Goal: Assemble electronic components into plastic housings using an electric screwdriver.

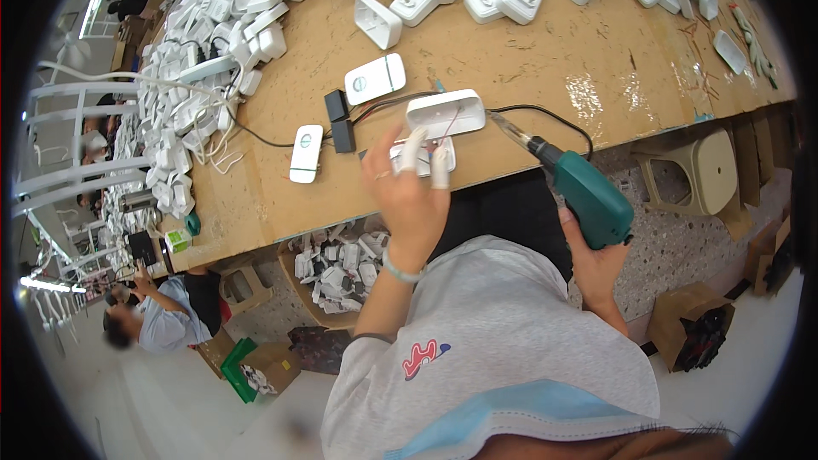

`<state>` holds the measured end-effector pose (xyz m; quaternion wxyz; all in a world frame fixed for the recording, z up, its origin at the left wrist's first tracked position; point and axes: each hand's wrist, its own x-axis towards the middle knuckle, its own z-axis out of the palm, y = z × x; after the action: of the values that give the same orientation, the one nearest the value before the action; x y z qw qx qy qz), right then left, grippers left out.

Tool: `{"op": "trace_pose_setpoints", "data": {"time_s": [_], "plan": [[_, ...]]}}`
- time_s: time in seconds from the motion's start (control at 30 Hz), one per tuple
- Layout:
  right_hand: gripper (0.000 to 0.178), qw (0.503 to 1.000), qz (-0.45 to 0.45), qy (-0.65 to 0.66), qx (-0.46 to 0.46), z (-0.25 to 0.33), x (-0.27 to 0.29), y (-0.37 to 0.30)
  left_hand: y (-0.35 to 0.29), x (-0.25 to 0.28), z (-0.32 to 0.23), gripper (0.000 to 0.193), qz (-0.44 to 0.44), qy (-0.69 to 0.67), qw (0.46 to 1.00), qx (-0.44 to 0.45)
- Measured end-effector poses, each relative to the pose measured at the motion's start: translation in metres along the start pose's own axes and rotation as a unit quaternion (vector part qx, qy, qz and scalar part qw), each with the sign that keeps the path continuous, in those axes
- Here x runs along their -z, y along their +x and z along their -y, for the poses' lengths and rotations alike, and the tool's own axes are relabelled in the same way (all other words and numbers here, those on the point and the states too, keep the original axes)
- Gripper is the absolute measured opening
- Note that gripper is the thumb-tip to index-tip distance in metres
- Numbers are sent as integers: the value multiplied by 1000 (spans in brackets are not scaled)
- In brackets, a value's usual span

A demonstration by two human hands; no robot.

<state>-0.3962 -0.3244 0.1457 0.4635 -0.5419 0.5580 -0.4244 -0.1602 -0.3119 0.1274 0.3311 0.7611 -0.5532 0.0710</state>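
My right hand (588, 260) is wrapped round the handle of a green soldering gun (594, 198), a pistol-shaped tool with a black nose. Its narrow tip points left, close to the right end of an open white plastic shell (464, 114). My left hand (407, 204) bends over a second white casing half (448, 153), with white covers on two fingertips. Those fingers grip the half and partly hide it. Thin red wires run between the two pieces. Beyond lies a closed white plug device (375, 78), with another white device (306, 153) to the left.
Two black blocks (342, 134) with cables sit left of my left hand. White casings (409, 0) are heaped along the far and left table (281, 196). Below the edge stands a box of white parts (341, 266). A beige stool (694, 172) is at right; a person (166, 315) sits at left.
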Motion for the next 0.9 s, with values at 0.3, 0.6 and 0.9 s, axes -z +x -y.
{"op": "trace_pose_setpoints", "data": {"time_s": [0.3, 0.6, 0.9], "plan": [[17, 1000, -12, 6, 2, 0, -5, 5, -8, 27, 48, 14, 45, -188, 944, 267], [17, 999, -20, 37, -5, 2, -2, -3, 31, -2, 37, 34, 185, -14, 944, 273], [17, 1000, -5, 30, 10, 3, -3, 0, -3, -8, 34, 13, 55, -165, 961, 213]]}}
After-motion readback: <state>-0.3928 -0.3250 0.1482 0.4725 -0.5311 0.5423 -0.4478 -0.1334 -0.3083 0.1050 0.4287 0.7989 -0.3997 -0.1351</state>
